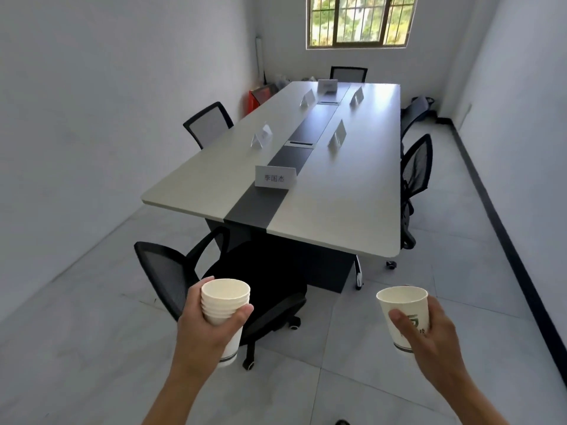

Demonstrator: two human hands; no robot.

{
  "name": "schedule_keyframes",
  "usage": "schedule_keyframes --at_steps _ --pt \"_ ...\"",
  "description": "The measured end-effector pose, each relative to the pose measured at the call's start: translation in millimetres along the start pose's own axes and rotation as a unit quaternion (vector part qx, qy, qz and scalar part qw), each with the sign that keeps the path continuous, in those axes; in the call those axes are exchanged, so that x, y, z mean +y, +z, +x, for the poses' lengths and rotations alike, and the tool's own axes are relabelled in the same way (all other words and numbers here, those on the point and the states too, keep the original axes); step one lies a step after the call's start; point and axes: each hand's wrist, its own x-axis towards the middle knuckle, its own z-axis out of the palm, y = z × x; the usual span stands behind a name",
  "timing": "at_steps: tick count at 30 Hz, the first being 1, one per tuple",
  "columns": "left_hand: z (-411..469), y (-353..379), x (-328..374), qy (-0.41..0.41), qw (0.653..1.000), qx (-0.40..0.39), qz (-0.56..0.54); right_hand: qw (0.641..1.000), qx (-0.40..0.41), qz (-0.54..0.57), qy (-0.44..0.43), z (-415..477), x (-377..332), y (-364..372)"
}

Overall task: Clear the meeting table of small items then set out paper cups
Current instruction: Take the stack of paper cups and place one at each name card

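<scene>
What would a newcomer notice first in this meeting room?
Closest to the camera, the left hand grips a stack of paper cups, and the right hand holds a single paper cup with a green logo. Beyond them stretches the long meeting table with a dark centre strip, dotted with white name cards. A bright barred window glows on the far wall.

name cards (275, 177) on table (337, 191), chairs (171, 271) around it
</scene>
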Motion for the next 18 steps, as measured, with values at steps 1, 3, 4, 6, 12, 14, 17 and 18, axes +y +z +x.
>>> schedule_keyframes --at_steps 1,3,4,6,12,14,17,18 --pt "19.0 10.8 2.9 0.004 1.0 -0.003 0.002 1.0 -0.001 0.002 0.001 24.1 3.1 4.1" --pt "56.5 29.5 12.2 0.013 1.0 -0.009 0.009 1.0 -0.006 0.005 0.002 71.2 4.4 15.9" --pt "73.8 37.4 15.3 0.016 1.0 -0.009 0.013 1.0 -0.013 0.006 -0.003 93.2 4.3 23.9" --pt "106.1 50.1 15.8 0.013 1.0 -0.003 0.024 0.999 -0.036 0.003 -0.007 136.0 4.3 41.8" --pt "178.5 69.6 -2.0 -0.03 0.999 0.026 0.029 0.997 -0.078 -0.004 -0.008 231.9 7.5 96.3" --pt "208.8 74.9 -10.2 -0.042 0.998 0.031 0.023 0.996 -0.083 -0.019 -0.005 261.8 11.7 114.4" --pt "265.9 80.9 -22.5 -0.043 0.998 0.033 0.009 0.995 -0.083 -0.05 0.008 307.2 20.2 143.0" --pt "286.3 83.4 -25.1 -0.046 0.998 0.039 0.001 0.995 -0.079 -0.055 0.011 322.1 21.2 151.5"
